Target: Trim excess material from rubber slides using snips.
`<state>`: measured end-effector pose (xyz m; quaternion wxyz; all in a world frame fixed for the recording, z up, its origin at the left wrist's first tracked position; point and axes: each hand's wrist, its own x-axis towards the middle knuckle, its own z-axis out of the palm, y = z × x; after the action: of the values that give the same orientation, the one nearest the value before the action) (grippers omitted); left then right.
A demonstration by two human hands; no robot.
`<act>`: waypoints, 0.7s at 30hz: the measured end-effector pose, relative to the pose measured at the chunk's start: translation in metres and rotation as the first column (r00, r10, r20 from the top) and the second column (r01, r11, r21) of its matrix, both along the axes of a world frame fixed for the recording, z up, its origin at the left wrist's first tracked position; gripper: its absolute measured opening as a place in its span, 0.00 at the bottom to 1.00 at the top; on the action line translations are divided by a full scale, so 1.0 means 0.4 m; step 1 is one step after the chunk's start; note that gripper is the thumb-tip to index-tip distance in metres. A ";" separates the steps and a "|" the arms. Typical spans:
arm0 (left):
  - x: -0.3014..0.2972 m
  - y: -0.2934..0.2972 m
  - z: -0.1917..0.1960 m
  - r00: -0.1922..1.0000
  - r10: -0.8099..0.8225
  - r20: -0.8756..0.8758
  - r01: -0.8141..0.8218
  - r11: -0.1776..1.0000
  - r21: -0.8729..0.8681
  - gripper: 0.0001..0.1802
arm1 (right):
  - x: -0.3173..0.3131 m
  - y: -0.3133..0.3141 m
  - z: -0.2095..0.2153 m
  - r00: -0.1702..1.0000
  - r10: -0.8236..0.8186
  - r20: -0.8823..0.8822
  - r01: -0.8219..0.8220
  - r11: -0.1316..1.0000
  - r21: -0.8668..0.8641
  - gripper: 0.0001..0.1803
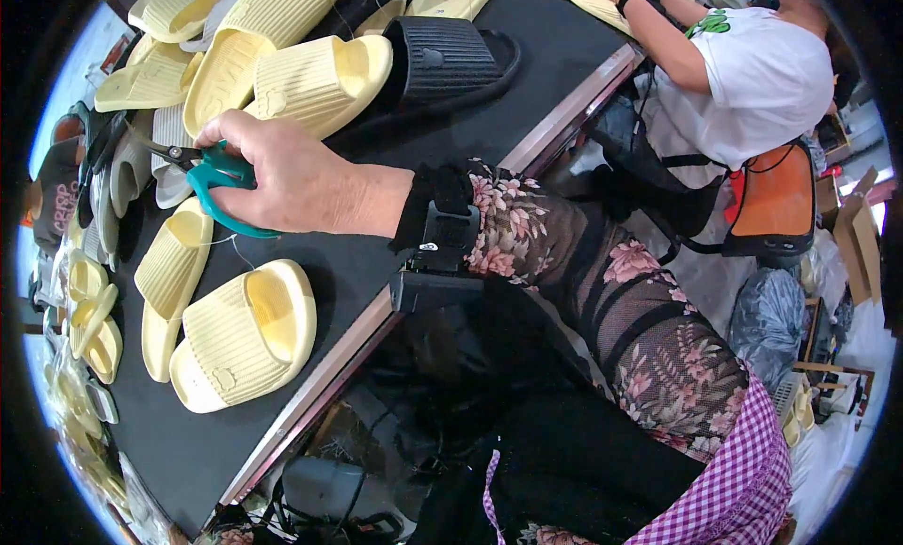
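My right hand (273,173) reaches in from the right over the dark work table (282,460). It is closed round the green handles of a pair of scissors (226,183), whose short dark blades point left. Just beyond the hand, a pale yellow slipper (320,84) lies beside a black slipper (442,61). On the near side of it rest two more yellow slippers, a broad one (235,338) and a narrower one (174,277). A thin pale thread hangs below the scissors, close to the broad slipper. My left hand is not in view.
More yellow slippers (169,79) and grey ones are heaped at the far left. A metal-trimmed table edge (310,394) runs diagonally across. At the upper right a co-worker in a white shirt (767,75) sits on an orange-backed chair (776,206). Bags and cardboard stand behind.
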<state>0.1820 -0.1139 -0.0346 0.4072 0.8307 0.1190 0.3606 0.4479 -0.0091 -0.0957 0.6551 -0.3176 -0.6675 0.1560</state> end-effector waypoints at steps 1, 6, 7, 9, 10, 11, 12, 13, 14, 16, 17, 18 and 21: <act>0.000 -0.001 -0.001 1.000 0.008 0.002 -0.008 1.000 -0.001 0.14 | 0.002 0.001 -0.002 1.000 0.002 0.001 -0.002 1.000 -0.004 0.23; 0.003 -0.006 0.001 0.999 0.040 0.018 -0.040 0.999 -0.001 0.15 | 0.012 0.001 -0.005 1.000 0.004 0.009 -0.004 1.000 -0.016 0.22; 0.002 -0.007 0.002 0.999 0.048 0.021 -0.048 0.999 0.001 0.15 | 0.009 0.003 -0.004 1.000 0.009 0.011 -0.009 1.000 -0.023 0.22; -0.005 -0.014 0.008 0.997 0.075 0.026 -0.076 0.997 0.009 0.15 | 0.000 0.006 0.000 1.000 0.027 0.008 -0.026 0.999 -0.022 0.22; -0.010 -0.020 0.013 0.995 0.095 0.028 -0.096 0.995 0.017 0.15 | 0.000 0.006 0.002 1.000 0.018 0.000 -0.018 1.000 -0.006 0.22; -0.016 -0.025 0.020 0.993 0.117 0.031 -0.117 0.993 0.026 0.15 | 0.001 0.007 0.005 1.000 0.012 -0.009 -0.012 1.000 0.011 0.23; -0.025 -0.035 0.034 0.989 0.147 0.033 -0.149 0.988 0.045 0.15 | 0.001 0.009 0.008 1.000 -0.015 0.003 0.015 1.000 0.026 0.22; -0.028 -0.040 0.039 0.984 0.174 0.039 -0.176 0.983 0.061 0.15 | 0.012 0.007 0.007 1.000 0.003 -0.007 -0.004 1.000 -0.005 0.21; -0.031 -0.044 0.045 0.979 0.200 0.047 -0.203 0.976 0.078 0.15 | 0.026 0.008 0.007 1.000 0.023 -0.016 -0.023 0.999 -0.034 0.21; -0.053 -0.048 0.061 0.963 0.264 0.056 -0.269 0.955 0.124 0.16 | 0.027 0.011 0.001 0.999 0.031 -0.008 -0.032 0.996 -0.082 0.20; -0.066 -0.046 0.067 0.956 0.284 0.072 -0.291 0.945 0.146 0.16 | 0.033 0.007 -0.002 0.997 -0.029 0.070 0.032 0.999 -0.040 0.19; -0.096 -0.089 0.121 0.938 0.339 0.075 -0.347 0.914 0.210 0.16 | -0.004 0.006 0.025 0.995 0.101 -0.008 -0.101 0.987 -0.127 0.18; 0.002 -0.043 0.104 0.452 0.891 -0.038 -0.868 0.449 0.211 0.21 | -0.022 -0.016 0.027 0.993 0.109 0.044 -0.104 0.990 -0.093 0.21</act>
<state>0.1827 -0.1311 0.0070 0.0830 0.7016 0.5318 0.4669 0.4389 -0.0154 -0.0847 0.6144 -0.3145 -0.6915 0.2131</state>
